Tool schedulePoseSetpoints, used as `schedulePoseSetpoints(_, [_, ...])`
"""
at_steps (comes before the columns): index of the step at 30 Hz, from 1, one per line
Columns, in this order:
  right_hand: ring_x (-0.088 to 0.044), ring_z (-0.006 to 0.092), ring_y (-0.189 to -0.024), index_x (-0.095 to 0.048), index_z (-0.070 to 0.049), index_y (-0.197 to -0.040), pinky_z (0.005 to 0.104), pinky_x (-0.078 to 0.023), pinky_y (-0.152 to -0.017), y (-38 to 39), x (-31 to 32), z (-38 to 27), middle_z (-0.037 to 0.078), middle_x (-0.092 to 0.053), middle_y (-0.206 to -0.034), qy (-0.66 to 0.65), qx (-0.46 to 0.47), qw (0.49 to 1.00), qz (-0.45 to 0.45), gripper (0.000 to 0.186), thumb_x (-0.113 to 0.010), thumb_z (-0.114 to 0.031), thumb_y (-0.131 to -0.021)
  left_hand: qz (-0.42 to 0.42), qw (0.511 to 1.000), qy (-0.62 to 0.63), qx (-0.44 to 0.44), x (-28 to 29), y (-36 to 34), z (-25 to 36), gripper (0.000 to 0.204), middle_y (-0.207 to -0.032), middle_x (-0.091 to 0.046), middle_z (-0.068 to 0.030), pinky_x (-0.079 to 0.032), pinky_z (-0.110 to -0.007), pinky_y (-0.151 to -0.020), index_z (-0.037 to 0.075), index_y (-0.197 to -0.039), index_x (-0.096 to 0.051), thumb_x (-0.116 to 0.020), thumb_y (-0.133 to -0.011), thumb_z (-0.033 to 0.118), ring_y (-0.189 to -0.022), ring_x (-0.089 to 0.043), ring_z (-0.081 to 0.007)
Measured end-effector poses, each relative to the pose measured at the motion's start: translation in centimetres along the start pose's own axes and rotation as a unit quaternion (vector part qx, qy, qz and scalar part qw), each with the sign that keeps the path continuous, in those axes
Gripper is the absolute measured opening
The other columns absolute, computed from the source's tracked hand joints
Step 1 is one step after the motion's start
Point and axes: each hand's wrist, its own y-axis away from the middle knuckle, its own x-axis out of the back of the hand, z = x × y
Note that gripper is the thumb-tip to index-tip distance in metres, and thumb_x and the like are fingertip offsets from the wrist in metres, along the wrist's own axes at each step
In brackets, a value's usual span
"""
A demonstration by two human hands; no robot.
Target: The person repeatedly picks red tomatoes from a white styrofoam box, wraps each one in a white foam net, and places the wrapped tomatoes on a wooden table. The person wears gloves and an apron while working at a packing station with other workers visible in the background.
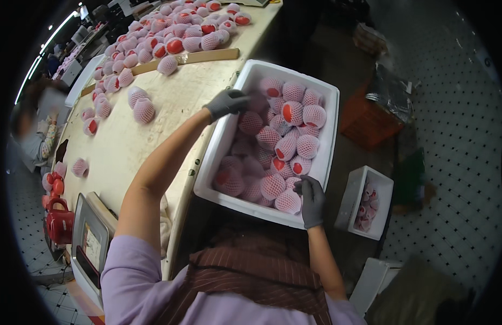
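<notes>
By table [121,157], left hand [227,103] and right hand [311,201] overhang plain white box [240,206], grip unclear.

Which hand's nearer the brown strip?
Left. The left hand is this side of the brown strip; the right hand farther, at the near edge of the white box.

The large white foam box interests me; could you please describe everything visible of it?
The large white foam box is rectangular, thick-walled and open-topped, apparently polystyrene, askew beside the cream table. Pink-netted red fruit lie inside. The left hand is at its left rim, the right hand at its near right corner; contact is unclear.
</notes>
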Motion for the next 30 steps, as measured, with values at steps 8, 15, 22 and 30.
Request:
schedulePoseSetpoints(8, [-0.066,0.0142,-0.075,-0.063,0.003,-0.099,0.0265,-0.052,-0.069,0.4,-1.0,0.3,0.009,-0.067,-0.081,0.082,0.071,0.994,0.013,0.014,-0.056,-0.005,-0.090,-0.061,0.890,-0.438,-0.113,-11.1,-3.1,-6.4,0.073,-0.125,-0.049,-0.0211,-0.043,-0.041,-0.098,0.002,-0.127,-0.045,-0.077,-0.064,0.020,-0.116,-0.049,-0.0367])
schedulePoseSetpoints(15, [-0.065,0.0134,-0.074,-0.063,0.004,-0.100,0.0265,-0.052,-0.068,0.6,-0.6,1.0,0.009,-0.066,-0.080,0.098,0.086,0.991,0.011,0.015,-0.056,-0.006,-0.091,0.082,0.821,-0.558,-0.089,-15.5,-1.6,-7.5,0.069,-0.113,-0.050,-0.0155,-0.048,-0.041,-0.079,0.008,-0.116,-0.051,-0.080,-0.058,0.033,-0.104,-0.053,-0.0327])
schedulePoseSetpoints(22, [-0.065,0.0130,-0.073,-0.063,0.003,-0.099,0.0261,-0.052,-0.066,0.2,-0.9,0.5,0.008,-0.066,-0.082,0.097,0.087,0.991,-0.009,0.016,-0.059,-0.010,-0.090,0.071,0.939,-0.332,0.046,-10.9,0.9,-7.0,0.053,-0.107,-0.061,-0.0152,-0.053,-0.039,-0.075,0.003,-0.108,-0.059,-0.078,-0.067,0.031,-0.089,-0.063,-0.0304])
schedulePoseSetpoints(30, [-0.054,0.0238,-0.108,-0.036,-0.007,-0.139,0.0325,-0.047,-0.088,-1.2,-2.6,-2.7,0.013,-0.044,-0.128,0.234,0.271,0.933,-0.032,0.079,-0.078,-0.023,-0.073,-0.185,0.897,0.391,0.092,-13.0,10.2,1.1,0.059,-0.118,-0.055,-0.0092,-0.054,-0.040,-0.082,0.007,-0.130,-0.043,-0.064,-0.086,0.039,-0.106,-0.058,-0.0216])
